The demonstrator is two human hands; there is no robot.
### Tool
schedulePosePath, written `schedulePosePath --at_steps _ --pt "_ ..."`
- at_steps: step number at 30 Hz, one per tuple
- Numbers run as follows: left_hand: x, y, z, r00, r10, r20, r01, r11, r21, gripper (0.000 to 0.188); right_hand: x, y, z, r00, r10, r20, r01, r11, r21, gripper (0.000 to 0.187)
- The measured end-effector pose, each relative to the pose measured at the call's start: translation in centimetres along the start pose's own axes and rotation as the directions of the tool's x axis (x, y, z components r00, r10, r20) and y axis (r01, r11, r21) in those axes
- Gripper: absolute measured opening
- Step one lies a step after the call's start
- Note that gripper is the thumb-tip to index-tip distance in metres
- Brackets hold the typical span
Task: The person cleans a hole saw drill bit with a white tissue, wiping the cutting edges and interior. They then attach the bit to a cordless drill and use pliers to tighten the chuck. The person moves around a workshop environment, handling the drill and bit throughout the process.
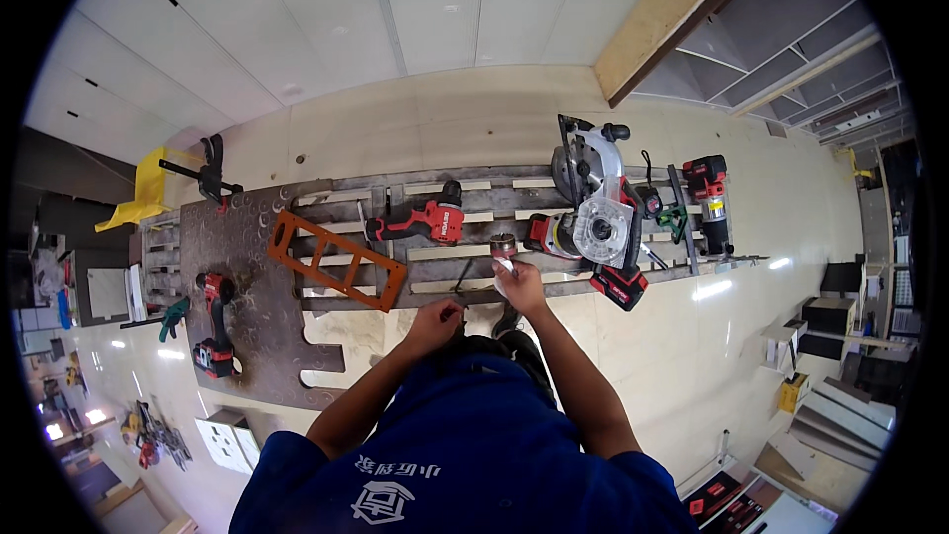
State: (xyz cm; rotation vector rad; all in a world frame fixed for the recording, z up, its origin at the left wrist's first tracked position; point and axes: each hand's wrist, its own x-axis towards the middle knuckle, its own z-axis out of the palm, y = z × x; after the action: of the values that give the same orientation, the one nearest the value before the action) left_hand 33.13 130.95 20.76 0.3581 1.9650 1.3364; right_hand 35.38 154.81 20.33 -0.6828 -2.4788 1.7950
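My right hand (524,291) is closed on a small crumpled white cloth or paper (506,267) at the near edge of the slatted bench (474,200). Just beyond its fingertips stands a short round metal-and-red piece (503,244). To the left, my left hand (435,325) has its fingers pinched together close to my body; whatever lies between them is too small to tell. A thin dark rod (462,277) rests across the slats beyond that hand. The red-and-black cordless drill (430,219) lies farther back on the slats.
A circular saw (603,220) with a red battery stands right of my hands, beside a green clamp (673,222) and another red power tool (707,200). Leftward are an orange template frame (341,259), a dark sheet with cut-outs (272,341), a cordless drill (215,324) and a black clamp (210,175).
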Motion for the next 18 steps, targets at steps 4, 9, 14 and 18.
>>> schedulePosePath --at_steps 4,9,14,18 --pt "0.7 1.2 0.4 0.995 -0.032 -0.091 0.021 0.993 -0.115 0.021 0.7 -0.7 -0.1 0.996 -0.049 0.073 0.04 0.991 0.129 0.025" --pt "2.2 6.4 1.5 0.946 0.146 -0.288 -0.171 0.983 -0.063 0.028 -0.5 -2.9 0.0 0.987 -0.139 0.074 0.116 0.958 0.262 0.013" --pt "3.1 8.7 3.9 0.952 0.129 -0.277 -0.206 0.94 -0.272 0.031 -2.0 -3.0 -0.1 0.983 -0.185 0.019 0.165 0.916 0.367 0.01" --pt "3.0 8.2 5.6 0.962 0.137 -0.234 -0.227 0.881 -0.415 0.033 -2.4 -4.3 -2.4 0.97 -0.23 0.083 0.194 0.93 0.311 0.012"
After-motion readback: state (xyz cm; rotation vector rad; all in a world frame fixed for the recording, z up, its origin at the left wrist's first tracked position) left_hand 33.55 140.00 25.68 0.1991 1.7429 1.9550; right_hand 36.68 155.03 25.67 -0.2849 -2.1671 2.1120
